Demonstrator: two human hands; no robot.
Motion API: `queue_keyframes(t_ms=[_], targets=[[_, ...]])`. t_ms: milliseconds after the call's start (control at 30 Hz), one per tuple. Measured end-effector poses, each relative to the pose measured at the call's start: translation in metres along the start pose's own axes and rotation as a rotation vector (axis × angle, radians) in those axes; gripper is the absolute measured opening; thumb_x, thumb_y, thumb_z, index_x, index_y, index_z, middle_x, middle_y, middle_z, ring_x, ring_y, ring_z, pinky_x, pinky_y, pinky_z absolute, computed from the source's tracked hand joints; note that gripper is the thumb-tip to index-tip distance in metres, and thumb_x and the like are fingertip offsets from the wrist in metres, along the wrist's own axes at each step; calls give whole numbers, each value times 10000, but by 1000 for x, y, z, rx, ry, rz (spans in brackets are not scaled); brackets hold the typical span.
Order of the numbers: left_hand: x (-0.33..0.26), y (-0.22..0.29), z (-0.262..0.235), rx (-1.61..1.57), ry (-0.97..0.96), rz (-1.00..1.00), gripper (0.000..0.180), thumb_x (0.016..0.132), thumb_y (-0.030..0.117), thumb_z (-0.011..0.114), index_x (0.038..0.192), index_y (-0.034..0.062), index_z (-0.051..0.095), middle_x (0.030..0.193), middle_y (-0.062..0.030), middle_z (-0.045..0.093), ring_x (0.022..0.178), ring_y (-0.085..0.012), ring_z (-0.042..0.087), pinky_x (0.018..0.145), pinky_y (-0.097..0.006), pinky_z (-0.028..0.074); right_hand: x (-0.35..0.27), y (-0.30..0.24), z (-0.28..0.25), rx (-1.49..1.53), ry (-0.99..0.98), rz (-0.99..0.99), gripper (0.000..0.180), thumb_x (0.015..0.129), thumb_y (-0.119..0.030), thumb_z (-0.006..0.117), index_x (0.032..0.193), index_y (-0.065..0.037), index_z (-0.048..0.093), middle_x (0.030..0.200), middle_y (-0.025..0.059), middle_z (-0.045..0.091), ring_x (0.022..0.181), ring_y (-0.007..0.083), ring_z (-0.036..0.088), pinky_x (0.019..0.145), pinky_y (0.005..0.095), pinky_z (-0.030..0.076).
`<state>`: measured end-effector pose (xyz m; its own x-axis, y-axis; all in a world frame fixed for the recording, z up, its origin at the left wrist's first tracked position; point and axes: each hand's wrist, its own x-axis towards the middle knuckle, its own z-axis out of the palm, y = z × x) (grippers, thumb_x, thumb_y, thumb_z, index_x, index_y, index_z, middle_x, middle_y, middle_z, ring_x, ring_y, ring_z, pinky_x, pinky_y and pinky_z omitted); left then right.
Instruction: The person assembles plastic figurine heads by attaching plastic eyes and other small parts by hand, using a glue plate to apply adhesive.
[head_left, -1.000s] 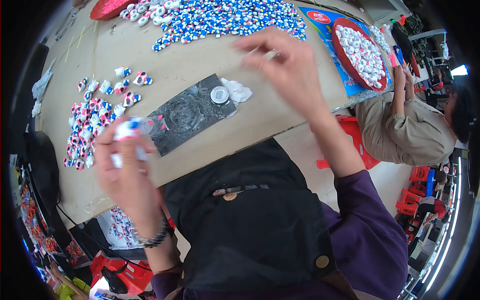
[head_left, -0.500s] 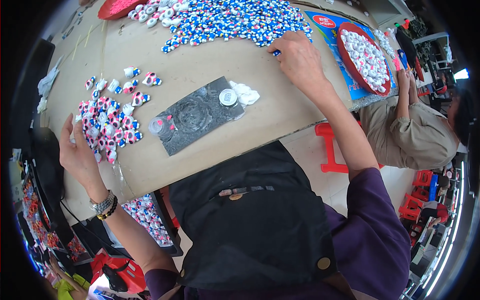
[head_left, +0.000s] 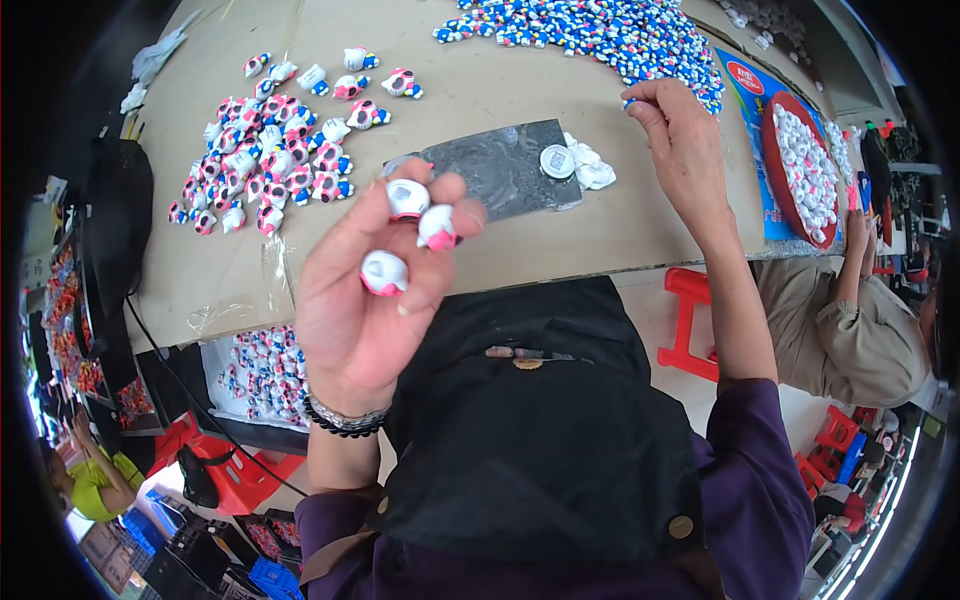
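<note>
Raised from the surface, left hand is now cupping three small pink-and-white painted figurines.
Light, hard, chippable; fingers are curling loosely round their bodies, while right hand is pinching a blue one.

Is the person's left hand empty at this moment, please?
No, the left hand is raised palm-up and holds three small pink-and-white figurines at its fingertips.
</note>
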<state>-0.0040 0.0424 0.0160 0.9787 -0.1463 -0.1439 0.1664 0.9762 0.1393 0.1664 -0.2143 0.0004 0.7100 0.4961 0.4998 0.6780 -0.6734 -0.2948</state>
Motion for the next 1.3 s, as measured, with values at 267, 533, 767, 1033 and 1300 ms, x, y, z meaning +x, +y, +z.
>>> queue_keyframes(t_ms=[267, 533, 767, 1033, 1300], targets=[[2, -32, -6, 61, 41, -97, 472, 1008, 407, 434, 1269, 21, 507, 963, -101, 609, 727, -183, 552, 354, -194, 349, -5, -37, -13, 553, -202, 239, 105, 888, -52, 596, 970, 7, 625, 824, 95, 636, 686, 193, 622, 625, 310, 493], [3, -48, -5, 428, 191, -59, 501, 991, 406, 482, 1307, 17, 484, 859, -42, 580, 636, -121, 555, 347, -167, 288, 1, -44, 1, 371, -210, -158, 65, 797, -16, 645, 857, -7, 622, 812, 97, 583, 792, 274, 580, 686, 370, 468], [6, -47, -4, 503, 228, -37, 480, 1012, 386, 457, 1306, 7, 482, 871, -45, 575, 635, -109, 575, 346, -161, 284, -1, -49, -1, 232, -230, -240, 73, 784, 2, 650, 848, -4, 614, 814, 101, 563, 802, 275, 571, 679, 380, 464], [11, -48, -5, 596, 239, 2, 384, 1009, 367, 477, 1179, 26, 526, 872, -62, 582, 635, -97, 573, 347, -166, 276, 1, -51, 1, 212, -211, -242, 71, 780, 5, 646, 847, -1, 625, 802, 101, 565, 776, 281, 570, 671, 379, 469], [28, -61, -4, 535, 189, 100, 319, 988, 294, 541, 1186, 48, 501, 1043, -113, 617, 674, -98, 583, 379, -160, 296, -2, -61, -11, 850, -216, 370, 80, 896, -37, 620, 936, 14, 667, 828, 27, 636, 641, 78, 542, 526, 236, 414]])
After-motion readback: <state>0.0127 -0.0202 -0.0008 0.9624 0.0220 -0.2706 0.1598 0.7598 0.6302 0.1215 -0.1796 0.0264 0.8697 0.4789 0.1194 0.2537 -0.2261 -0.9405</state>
